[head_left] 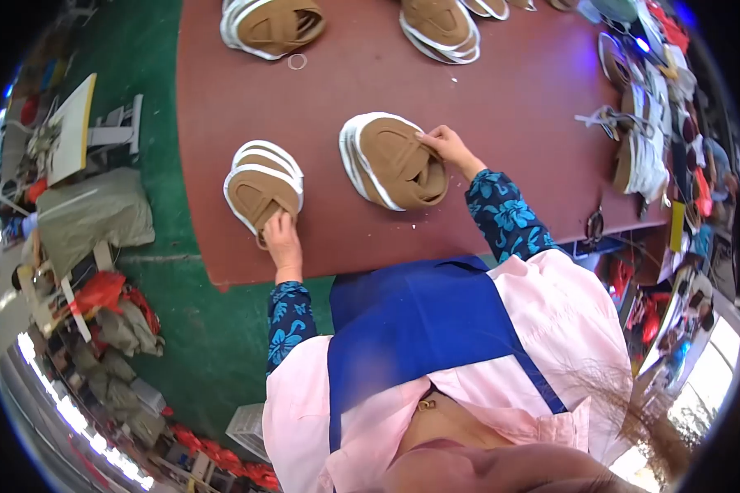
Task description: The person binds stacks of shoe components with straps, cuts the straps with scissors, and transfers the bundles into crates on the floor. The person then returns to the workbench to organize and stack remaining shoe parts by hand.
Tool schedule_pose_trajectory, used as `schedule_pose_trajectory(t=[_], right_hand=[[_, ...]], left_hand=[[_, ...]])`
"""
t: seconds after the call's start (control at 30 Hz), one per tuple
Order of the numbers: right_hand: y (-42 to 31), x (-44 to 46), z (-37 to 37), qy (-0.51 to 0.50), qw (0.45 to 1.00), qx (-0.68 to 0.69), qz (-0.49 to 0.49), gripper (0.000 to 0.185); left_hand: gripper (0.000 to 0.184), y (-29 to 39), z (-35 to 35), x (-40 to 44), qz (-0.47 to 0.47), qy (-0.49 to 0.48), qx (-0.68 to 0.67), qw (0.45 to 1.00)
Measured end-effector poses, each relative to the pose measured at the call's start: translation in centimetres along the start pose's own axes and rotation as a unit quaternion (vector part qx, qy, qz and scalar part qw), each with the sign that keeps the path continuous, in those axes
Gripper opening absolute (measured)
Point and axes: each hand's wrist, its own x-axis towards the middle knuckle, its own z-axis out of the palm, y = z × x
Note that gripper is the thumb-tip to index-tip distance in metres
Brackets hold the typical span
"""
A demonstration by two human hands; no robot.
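Observation:
My left hand (283, 242) is on the near end of a small stack of brown shoe uppers (257, 194) with white edging, its fingers closed on the top piece. To the right lies a thicker stack of the same brown uppers (386, 152), white along the left side. My right hand (452, 148) pinches the upper right edge of the top piece there. Both stacks rest on the dark red table (329, 238). My fingers partly cover the edges they hold.
More brown upper stacks lie at the far side, one at the left (279, 29) and one further right (440, 29). A tied bundle of uppers (641, 140) sits along the right edge, with scissors (594, 223) near the front corner. Green floor (160, 49) borders the table's left.

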Motion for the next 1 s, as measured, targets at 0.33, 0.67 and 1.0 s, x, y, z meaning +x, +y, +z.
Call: schedule_pose_trajectory(t=[0.33, 0.67, 1.0], right_hand=[[1.2, -9.6, 3.9, 0.021, 0.991, 0.127, -0.032, 0.041], [-4.3, -15.5, 0.2, -0.100, 0.902, 0.418, -0.032, 0.023], [-6.6, -17.3, -1.8, -0.334, 0.699, 0.630, 0.049, 0.040]], left_hand=[[0.031, 10.7, -0.9, 3.5, -0.118, -0.007, -0.221, 0.968], [0.029, 18.7, -3.7, 3.4, -0.223, -0.049, -0.596, 0.770], [0.025, 22.0, -8.5, 5.4, -0.391, -0.094, -0.812, 0.424]])
